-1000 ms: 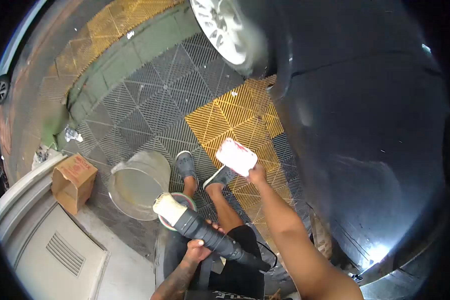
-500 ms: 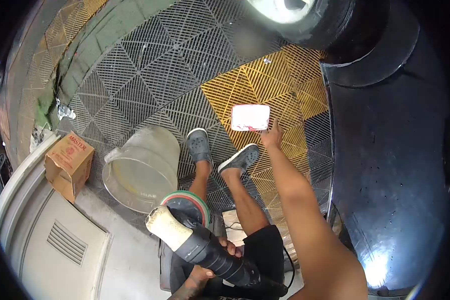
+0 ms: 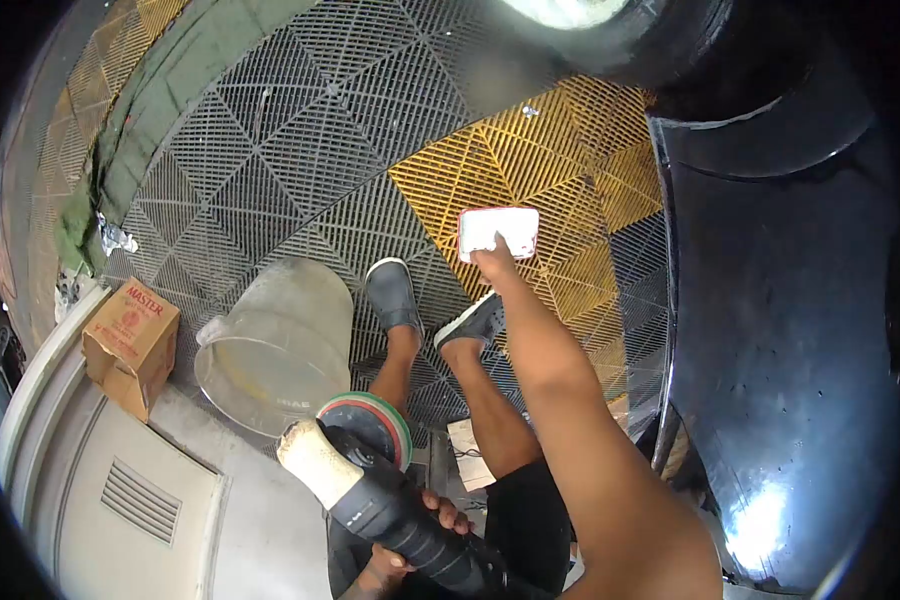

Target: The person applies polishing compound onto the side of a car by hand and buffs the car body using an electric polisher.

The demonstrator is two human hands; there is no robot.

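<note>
My left hand [image 3: 420,535] is wrapped round the black body of a power polisher [image 3: 400,520], near the bottom of the view. The tool has a worn cream-coloured front end and a round pad [image 3: 395,420] with green and red edges. Farther forward, my right hand [image 3: 494,258] grips a white rectangular block [image 3: 515,228] with reddish edges, one finger lying over its face. The block is held above the yellow floor tiles.
A translucent bucket [image 3: 300,310] stands left of my feet, with an open cardboard box [image 3: 130,335] beyond it. A dark, glossy car panel [image 3: 780,370] fills the right side, below a wheel [image 3: 565,8]. A vented pale panel [image 3: 110,500] lies at lower left.
The view has tilted and shifted toward the floor. My right hand has moved from the block's corner onto its near edge and face. My left hand keeps hold of the polisher.
</note>
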